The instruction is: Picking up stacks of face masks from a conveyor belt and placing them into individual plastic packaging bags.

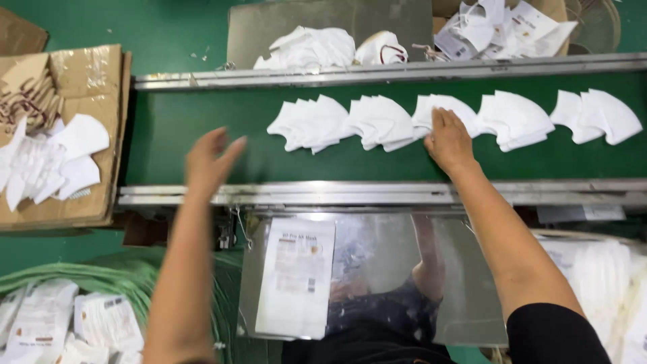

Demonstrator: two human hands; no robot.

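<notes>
Here, on the green conveyor belt [202, 128], five small fanned stacks of white folded masks [381, 121] in a row along its far half, running from mid-belt toward the belt's right end. Right hand [448, 140] flat on the third stack [441, 111] from the left, fingers spread and pressing down, palm covering its near edge, nothing closed in a grip as far as can be seen. Left hand [210, 162] raised over the belt's near rail, blurred, fingers loosely open and empty, well apart from the nearest stack. Judged as the gathering step: one stack pinned, not yet lifted. Next move likely needs fingers slid under that stack and squeezed together so the fan stays in one bundle, without dragging the neighbours touching it on either side. Beyond the belt's far rail, a metal tray [256, 34] with a loose heap of white masks, count unclear. Left of the belt, one open cardboard box [94, 81] with more white pieces. Below the belt's near rail, one shiny metal table [377, 236] carrying one flat printed pouch [296, 276]; further pouches heaped at lower left, too jumbled to count.
</notes>
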